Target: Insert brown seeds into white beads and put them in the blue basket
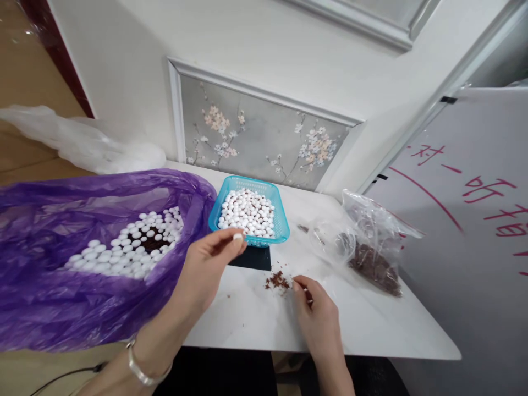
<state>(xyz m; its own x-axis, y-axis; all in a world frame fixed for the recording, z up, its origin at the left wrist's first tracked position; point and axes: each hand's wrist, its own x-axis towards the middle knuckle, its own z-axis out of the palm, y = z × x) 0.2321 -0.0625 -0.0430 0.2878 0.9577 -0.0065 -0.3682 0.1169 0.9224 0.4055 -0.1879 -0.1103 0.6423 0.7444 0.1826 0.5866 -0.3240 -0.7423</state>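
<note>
So the left hand (206, 269) is up just in front of the turquoise plastic basket (282, 212), thumb and forefinger pinched on a little white piece (238, 236). The right hand (317, 311) is lower, fingers curled, tips right beside a small scatter of reddish-brown crumbs (277, 280) on the white tabletop (371, 330). Can't tell if those fingertips actually meet or have anything between them, tbh.

The basket is full of small white rounded pieces (247, 212), with brown specks showing among them. There's a flat black thing (258, 258) poking out by its near edge. Left of that is a big crumpled purple plastic bag (37, 297), open, with loads more white balls (119, 256) around a dark brown patch (150, 240).

Over on the right, a clear zip bag (375, 267) has brown stuff in its bottom end, and some clear plastic (332, 239) lies next to it. Oh, and there's a silvery bracelet (140, 368) on the left wrist.
</note>
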